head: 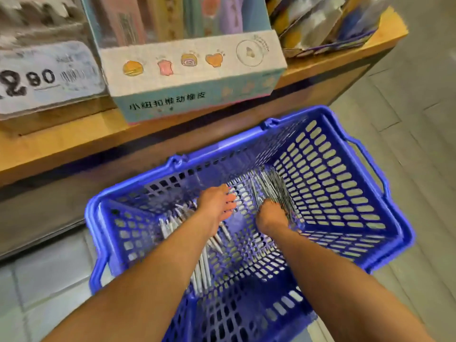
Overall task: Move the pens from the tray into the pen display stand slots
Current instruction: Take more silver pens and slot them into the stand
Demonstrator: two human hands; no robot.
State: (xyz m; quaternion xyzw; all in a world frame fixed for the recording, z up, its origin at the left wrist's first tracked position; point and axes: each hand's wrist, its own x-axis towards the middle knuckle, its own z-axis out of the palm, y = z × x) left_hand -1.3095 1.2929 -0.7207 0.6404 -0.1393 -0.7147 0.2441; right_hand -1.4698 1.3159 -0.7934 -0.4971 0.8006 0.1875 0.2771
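A blue plastic shopping basket [345, 183] stands on the floor below me and both my arms reach down into it. My right hand [271, 214] grips a bundle of dark pens [270, 183] that fans out toward the basket's far wall. My left hand [217, 202] reaches over the basket bottom with its fingers fairly straight, just above a loose pile of silver-white pens [203, 262] lying along the left side. My left forearm covers part of that pile. No pen display stand shows in this view.
A wooden shelf edge [81, 137] runs across just behind the basket. On it stand a pastel cardboard display box [192, 77], a price tag holder [47, 77] at left and packaged goods [320, 23] at right. Grey floor tiles [407, 107] lie to the right.
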